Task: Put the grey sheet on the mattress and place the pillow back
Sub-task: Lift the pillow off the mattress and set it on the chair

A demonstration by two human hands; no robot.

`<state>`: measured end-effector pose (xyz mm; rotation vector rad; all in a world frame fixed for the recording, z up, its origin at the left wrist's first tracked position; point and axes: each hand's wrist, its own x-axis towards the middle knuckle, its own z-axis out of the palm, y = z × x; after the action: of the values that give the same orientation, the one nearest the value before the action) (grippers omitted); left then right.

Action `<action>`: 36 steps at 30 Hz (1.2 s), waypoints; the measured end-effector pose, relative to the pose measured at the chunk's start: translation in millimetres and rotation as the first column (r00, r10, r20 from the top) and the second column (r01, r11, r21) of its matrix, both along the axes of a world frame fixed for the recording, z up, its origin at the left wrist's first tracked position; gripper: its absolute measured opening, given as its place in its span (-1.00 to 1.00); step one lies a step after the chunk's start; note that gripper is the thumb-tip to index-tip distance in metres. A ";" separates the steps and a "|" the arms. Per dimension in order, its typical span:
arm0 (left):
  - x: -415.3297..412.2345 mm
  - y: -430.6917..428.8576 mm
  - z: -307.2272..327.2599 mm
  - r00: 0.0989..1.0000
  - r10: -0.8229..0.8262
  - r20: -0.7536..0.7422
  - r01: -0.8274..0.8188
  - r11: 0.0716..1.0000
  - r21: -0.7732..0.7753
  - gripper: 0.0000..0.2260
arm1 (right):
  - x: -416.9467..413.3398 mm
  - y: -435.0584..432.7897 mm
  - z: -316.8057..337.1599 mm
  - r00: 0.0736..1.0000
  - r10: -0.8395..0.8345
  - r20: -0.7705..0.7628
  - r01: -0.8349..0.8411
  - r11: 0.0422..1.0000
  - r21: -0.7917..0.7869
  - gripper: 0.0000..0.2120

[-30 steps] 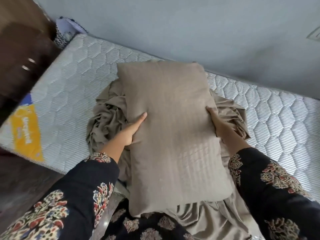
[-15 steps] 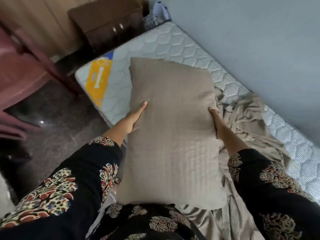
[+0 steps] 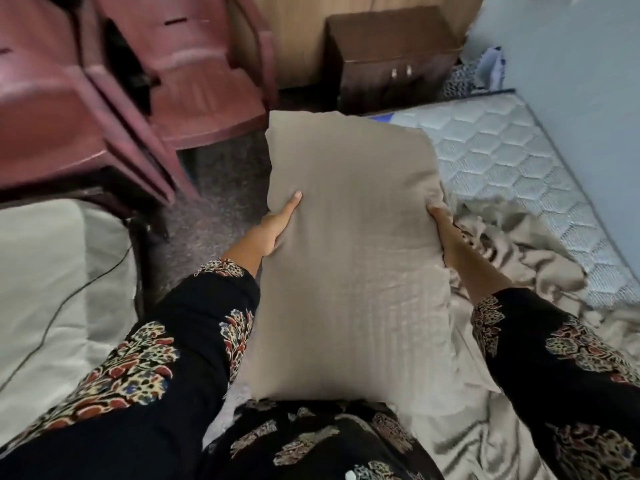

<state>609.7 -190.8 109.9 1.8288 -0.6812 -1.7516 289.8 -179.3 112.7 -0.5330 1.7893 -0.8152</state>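
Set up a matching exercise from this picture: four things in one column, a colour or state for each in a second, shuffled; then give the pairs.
Things:
1 pillow
2 grey sheet
3 mattress
4 chairs

States:
A crumpled in a heap
B maroon
C held up at both sides
D quilted, partly bare

Pairs: 1-C, 2-A, 3-D, 4-B

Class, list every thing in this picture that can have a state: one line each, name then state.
pillow: lifted, held between both hands.
left hand: grips the pillow's left edge, thumb on its front.
right hand: grips the pillow's right edge.
grey sheet: crumpled on the mattress, not spread.
mattress: partly bare, partly under the grey sheet.
cabinet: doors closed.
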 end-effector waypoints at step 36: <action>320.4 -397.6 -22.2 0.816 0.568 0.104 -0.561 0.823 -0.089 -0.51 | 355.7 -524.4 -6.5 0.892 0.452 0.017 -0.448 0.877 0.176 -0.28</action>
<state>930.1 -588.4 87.7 1.8642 -0.1818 -1.2168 645.5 -703.7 106.2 -0.8063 1.6449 -0.3244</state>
